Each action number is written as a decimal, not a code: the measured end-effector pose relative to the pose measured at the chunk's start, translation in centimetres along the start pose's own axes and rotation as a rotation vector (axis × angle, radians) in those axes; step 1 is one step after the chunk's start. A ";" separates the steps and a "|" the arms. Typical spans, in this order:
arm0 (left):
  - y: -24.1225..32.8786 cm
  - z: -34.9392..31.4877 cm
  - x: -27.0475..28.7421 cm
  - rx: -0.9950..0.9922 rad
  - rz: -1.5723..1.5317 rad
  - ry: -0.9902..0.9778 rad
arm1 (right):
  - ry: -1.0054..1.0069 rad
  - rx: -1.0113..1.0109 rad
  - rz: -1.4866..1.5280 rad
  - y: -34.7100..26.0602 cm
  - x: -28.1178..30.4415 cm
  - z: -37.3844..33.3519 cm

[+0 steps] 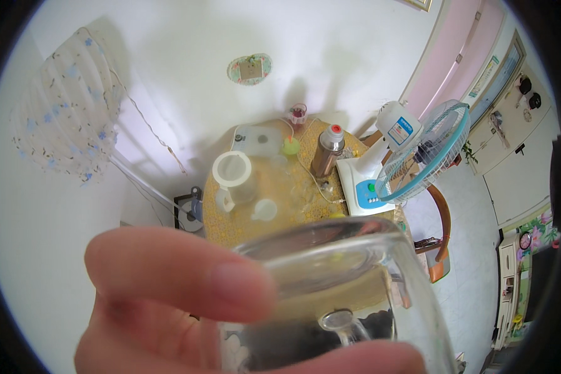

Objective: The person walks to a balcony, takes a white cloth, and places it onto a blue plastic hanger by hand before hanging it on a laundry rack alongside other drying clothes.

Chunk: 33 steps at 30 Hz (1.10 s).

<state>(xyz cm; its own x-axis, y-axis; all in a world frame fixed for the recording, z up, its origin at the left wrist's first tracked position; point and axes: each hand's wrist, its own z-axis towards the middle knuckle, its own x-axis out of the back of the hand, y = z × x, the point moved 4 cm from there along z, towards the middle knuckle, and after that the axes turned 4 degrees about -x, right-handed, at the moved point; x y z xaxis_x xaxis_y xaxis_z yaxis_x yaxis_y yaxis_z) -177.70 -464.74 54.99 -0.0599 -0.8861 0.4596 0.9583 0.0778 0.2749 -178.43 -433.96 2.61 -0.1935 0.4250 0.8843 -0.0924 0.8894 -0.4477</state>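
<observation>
Close up, a clear glass cup (411, 274) fills the lower middle of the view, tilted and cut off by the lower edge. My left hand (168, 293) reaches in from the lower left and is closed around it, one finger across its upper part and another digit low in front. A smaller clear rounded glass shape shows through the wall; whether liquid is inside I cannot tell. Beyond it on the table stand a white jug (237, 187), open at the top, and a round white lid (265, 210) lying flat. My right hand is out of view.
A patterned yellow table (221, 227) stands against the wall. It bears a copper-coloured thermos flask (326, 156), a white-and-blue electric fan (361, 187), a pale box-like appliance (252, 140) and a small pink-red cup (297, 114). A flowered fabric cover (75, 112) hangs at left with a cord.
</observation>
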 end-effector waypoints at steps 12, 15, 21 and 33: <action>-1.4 -6.7 -2.2 0.372 0.033 0.251 | -0.009 -0.005 0.005 0.6 -0.8 0.3; -3.1 -11.5 -2.9 0.640 0.076 0.349 | 0.002 0.004 0.019 1.0 -1.9 0.1; -6.5 -28.2 -9.0 0.928 -0.009 0.415 | -0.004 -0.025 0.020 0.9 -1.4 0.3; -14.6 -50.2 -13.9 1.314 0.601 0.301 | 0.004 -0.050 -0.019 0.5 -1.0 0.3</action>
<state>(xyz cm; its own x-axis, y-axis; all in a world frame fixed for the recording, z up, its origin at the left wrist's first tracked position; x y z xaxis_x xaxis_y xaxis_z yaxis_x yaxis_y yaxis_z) -176.79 -476.48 2.16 0.4624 -0.6179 0.6359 -0.1272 0.6635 0.7373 -178.55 -433.96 1.43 -0.1885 0.4087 0.8930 -0.0474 0.9044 -0.4240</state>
